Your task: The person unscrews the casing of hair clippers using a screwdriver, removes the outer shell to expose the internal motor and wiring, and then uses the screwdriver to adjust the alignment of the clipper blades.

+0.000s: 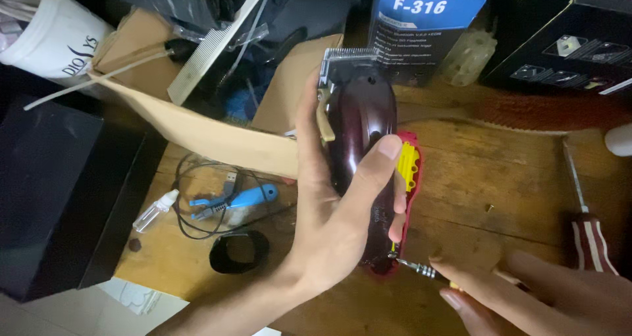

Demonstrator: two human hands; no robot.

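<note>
My left hand [332, 211] grips a dark maroon hair clipper [361, 122] upright over the wooden table, its silver blade pointing away from me. A red and yellow part [409, 168] shows along the clipper's right side, under my fingertips. My right hand [533, 293], at the lower right, holds a small screwdriver [421, 269] whose metal tip touches the bottom end of the clipper.
A red-and-white handled screwdriver [586, 224] and a tiny screw [489, 207] lie on the wooden table [500, 171] at right. At left are a blue brush [247, 196], black cable, small clear bottle [155, 211], black ring [239, 252], open cardboard box [197, 129] and white comb [217, 40].
</note>
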